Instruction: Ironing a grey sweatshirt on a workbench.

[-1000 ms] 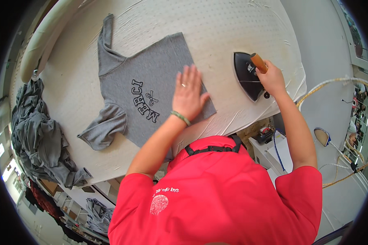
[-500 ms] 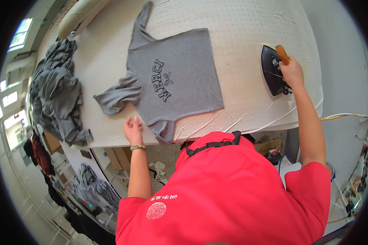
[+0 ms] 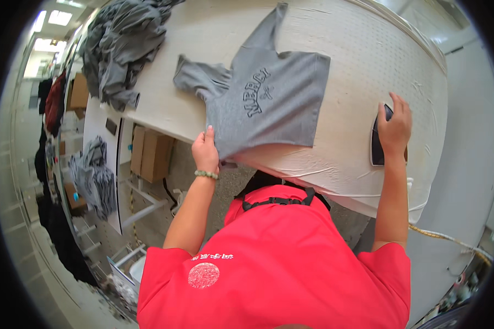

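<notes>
A grey sweatshirt (image 3: 290, 90) with dark lettering and a small bow print lies on the white padded table, one sleeve reaching away and one folded to the left. Its near left edge is pinched by my left hand (image 3: 206, 152), thumb on top, and the cloth there is lifted and creased. Over at the right, my right hand (image 3: 396, 129) hovers over or rests on a dark iron (image 3: 377, 145), fingers stretched out and not wrapped round its handle. The hand and wrist hide most of the iron.
A heap of grey garments (image 3: 121, 46) sits on the table's far left. Below it, more folded grey clothes (image 3: 98, 178) and a cardboard box (image 3: 153, 153) are near the table's left end. A hose (image 3: 449, 236) runs off to the right.
My left hand has reached the sweatshirt's near edge and taken hold of it. My right hand has loosened from the iron's handle. The whole view has turned and shifted.
</notes>
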A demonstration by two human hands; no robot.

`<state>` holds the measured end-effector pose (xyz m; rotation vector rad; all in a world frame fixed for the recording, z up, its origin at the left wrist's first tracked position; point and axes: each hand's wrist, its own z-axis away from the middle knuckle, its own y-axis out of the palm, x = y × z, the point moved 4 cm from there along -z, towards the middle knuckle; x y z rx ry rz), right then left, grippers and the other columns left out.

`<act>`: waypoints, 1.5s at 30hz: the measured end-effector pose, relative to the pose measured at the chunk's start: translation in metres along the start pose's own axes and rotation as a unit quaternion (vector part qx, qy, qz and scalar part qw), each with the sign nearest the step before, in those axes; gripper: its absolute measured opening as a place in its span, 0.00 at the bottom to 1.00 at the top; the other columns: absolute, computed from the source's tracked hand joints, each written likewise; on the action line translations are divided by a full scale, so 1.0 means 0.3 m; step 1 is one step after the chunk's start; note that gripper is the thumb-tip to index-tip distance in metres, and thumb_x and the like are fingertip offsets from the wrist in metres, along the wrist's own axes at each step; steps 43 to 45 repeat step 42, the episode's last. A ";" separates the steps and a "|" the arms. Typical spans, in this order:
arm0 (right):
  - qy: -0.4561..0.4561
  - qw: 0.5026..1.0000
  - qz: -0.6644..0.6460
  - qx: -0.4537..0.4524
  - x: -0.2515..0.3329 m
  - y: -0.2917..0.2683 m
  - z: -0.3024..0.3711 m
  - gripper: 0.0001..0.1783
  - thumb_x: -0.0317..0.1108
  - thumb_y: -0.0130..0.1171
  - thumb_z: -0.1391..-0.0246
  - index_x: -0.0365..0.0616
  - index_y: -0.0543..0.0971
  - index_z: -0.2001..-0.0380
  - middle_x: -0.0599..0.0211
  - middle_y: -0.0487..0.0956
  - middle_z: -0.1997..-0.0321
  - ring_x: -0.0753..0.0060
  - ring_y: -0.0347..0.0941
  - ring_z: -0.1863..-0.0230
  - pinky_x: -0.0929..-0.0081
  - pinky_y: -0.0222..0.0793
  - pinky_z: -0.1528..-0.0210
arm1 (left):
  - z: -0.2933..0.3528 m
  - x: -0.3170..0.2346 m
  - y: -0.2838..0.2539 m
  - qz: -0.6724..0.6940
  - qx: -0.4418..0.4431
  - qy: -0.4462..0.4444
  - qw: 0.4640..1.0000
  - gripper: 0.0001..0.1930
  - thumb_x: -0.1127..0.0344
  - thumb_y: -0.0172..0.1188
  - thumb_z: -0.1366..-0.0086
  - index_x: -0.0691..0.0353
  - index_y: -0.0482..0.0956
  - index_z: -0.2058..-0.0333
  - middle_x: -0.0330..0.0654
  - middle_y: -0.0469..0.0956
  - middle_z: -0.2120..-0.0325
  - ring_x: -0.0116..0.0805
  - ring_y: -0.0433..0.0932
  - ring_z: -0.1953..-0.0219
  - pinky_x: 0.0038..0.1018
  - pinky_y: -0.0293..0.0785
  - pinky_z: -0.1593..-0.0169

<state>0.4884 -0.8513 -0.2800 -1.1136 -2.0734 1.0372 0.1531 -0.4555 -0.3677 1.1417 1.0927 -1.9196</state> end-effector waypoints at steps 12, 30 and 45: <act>-0.303 0.830 -0.356 0.303 1.246 0.439 0.023 0.12 0.37 0.58 0.37 0.46 0.86 0.57 0.55 0.85 0.52 0.51 0.81 0.48 0.57 0.77 0.47 | 0.561 0.300 -0.436 -0.009 -0.081 -0.093 0.992 0.20 0.55 0.62 0.25 0.66 0.75 0.72 0.32 0.68 0.81 0.21 0.63 0.74 0.30 0.65 0.70; -0.007 0.852 -0.271 0.447 1.380 0.784 0.133 0.28 0.46 0.73 0.53 0.32 0.83 0.56 0.51 0.86 0.64 0.56 0.83 0.58 0.63 0.77 0.54 | 0.188 0.355 -0.965 -0.080 0.085 0.071 0.991 0.23 0.42 0.61 0.29 0.59 0.86 0.62 0.51 0.85 0.69 0.54 0.85 0.65 0.42 0.78 0.60; -0.214 0.718 -0.505 0.429 2.523 0.569 0.232 0.16 0.39 0.72 0.48 0.38 0.79 0.67 0.64 0.80 0.73 0.75 0.71 0.69 0.65 0.72 0.66 | 0.021 0.380 -1.699 -0.085 -0.179 0.023 0.980 0.16 0.51 0.67 0.30 0.60 0.83 0.65 0.49 0.79 0.76 0.41 0.75 0.75 0.37 0.73 0.67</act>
